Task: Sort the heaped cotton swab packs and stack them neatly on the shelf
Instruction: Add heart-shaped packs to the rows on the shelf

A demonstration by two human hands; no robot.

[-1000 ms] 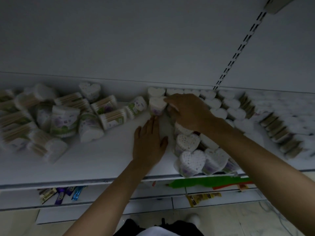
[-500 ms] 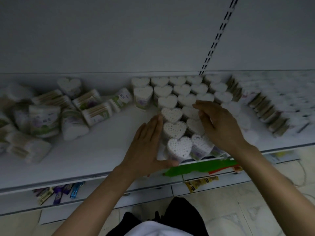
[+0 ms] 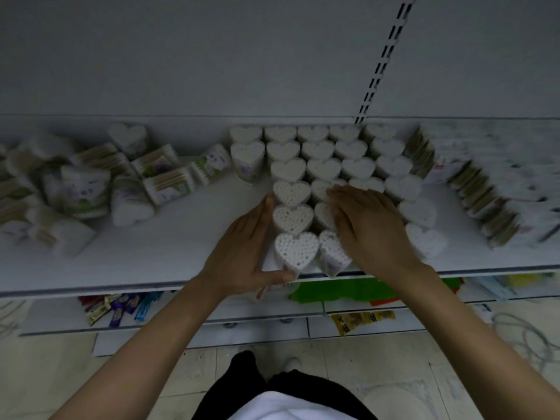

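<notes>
I am observing straight, ungripping fingers on both hands: left hand pressing the column's side, right hand lying atop the heart-shaped swab packs at the shelf front. I am judging these packs light, stiff and topple-prone, best grasped by the sidewalls.

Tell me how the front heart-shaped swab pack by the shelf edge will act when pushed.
The front heart-shaped pack stands upright at the shelf lip, so a forward nudge could topple it off; the left hand braces its side and front. Its walls keep their shape, so it is probably stiff. Filled with cotton swabs, it is likely light.
</notes>
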